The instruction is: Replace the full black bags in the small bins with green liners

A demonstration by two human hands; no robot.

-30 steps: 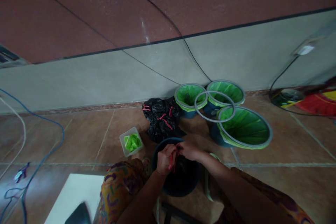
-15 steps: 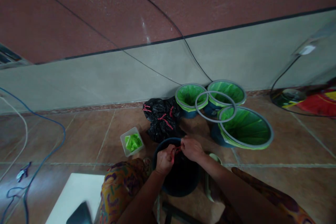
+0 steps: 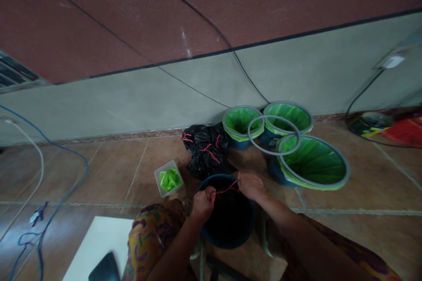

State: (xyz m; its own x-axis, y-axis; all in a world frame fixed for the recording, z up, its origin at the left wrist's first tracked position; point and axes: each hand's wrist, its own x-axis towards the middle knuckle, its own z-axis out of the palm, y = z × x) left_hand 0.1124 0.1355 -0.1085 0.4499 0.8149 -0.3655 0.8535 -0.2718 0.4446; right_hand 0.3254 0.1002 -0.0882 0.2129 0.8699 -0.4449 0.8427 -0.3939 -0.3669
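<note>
Head view, findings as observed:

1. Work in hand: a length of red cord (image 3: 226, 191) is drawn out between both hands, above the near rim of a dark plastic bucket (image 3: 227, 245).
2. Left hand (image 3: 202, 204): closed, fingers gathered on one end of the red cord.
3. Right hand (image 3: 250, 185): curled, resting just inside the far rim. The cord runs beneath the fingers, but whether they grip it cannot be confirmed.
4. Bucket contents: too dark to determine.
5. Surroundings: a bundle of black plastic bags (image 3: 207, 158), bound with red ties, lies just beyond the bucket. A clear plastic tub (image 3: 166, 166) holding bright green material (image 3: 169, 181) sits to its left. Three green-lined collapsible containers (image 3: 313, 162) and a loose grey ring (image 3: 249, 134) stand against the wall.
6. Requirement: the cord is held clear of the rim and needs both hands to keep it controlled, so neither hand is free.
</note>
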